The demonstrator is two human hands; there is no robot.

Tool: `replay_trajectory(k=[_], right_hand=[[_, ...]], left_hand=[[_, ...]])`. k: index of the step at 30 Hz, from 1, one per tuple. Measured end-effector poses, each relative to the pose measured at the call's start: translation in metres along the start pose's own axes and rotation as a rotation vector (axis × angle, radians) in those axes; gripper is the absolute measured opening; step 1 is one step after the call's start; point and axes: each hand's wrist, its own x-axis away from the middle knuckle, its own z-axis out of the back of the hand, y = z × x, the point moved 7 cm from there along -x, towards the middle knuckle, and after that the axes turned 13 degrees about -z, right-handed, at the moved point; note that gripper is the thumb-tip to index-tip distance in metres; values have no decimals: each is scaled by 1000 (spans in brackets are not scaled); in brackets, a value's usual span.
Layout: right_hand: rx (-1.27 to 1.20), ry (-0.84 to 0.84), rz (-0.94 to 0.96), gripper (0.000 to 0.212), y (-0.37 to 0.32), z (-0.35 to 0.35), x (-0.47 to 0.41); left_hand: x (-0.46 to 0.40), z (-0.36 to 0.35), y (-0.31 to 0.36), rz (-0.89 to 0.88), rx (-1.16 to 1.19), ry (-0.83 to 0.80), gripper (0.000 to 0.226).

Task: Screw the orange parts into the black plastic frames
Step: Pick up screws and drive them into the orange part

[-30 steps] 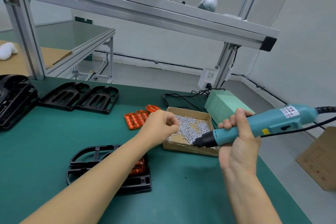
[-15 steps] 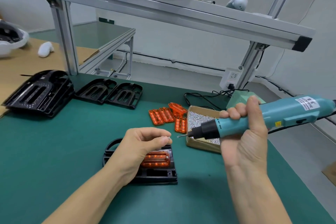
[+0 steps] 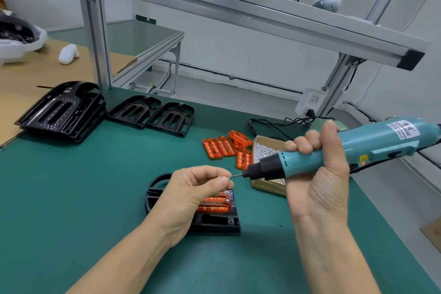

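Note:
A black plastic frame [image 3: 214, 221] lies on the green mat in front of me with an orange part [image 3: 214, 204] seated in it. Above it, my left hand [image 3: 193, 196] pinches a small screw [image 3: 228, 177] between thumb and fingertips. My right hand [image 3: 317, 174] grips a teal electric screwdriver [image 3: 346, 148], held level, its thin bit touching the screw. Several loose orange parts [image 3: 223, 147] lie behind, beside a cardboard box of screws [image 3: 265, 153].
Two more black frames [image 3: 152, 114] lie at the back of the mat, and a stack of frames [image 3: 62, 112] sits far left. An aluminium post [image 3: 95, 40] and an overhead rail [image 3: 214, 0] frame the bench. A power strip [image 3: 310, 102] and cables sit behind the box.
My left hand drew back from the screw box with a screw and now hangs over the frame. The screwdriver bit has closed the gap and meets the screw. The head view swung right.

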Motion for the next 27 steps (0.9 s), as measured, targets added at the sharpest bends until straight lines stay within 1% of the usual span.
replay_trajectory(k=[8, 14, 27], right_hand=[[25, -16, 12, 12, 2, -5, 0], [31, -41, -3, 12, 7, -8, 2], [51, -84, 9, 12, 7, -13, 2]], left_hand=[[1, 4, -1, -3, 21, 14, 25], [0, 7, -1, -5, 46, 66, 17], [2, 8, -3, 5, 65, 58, 19]])
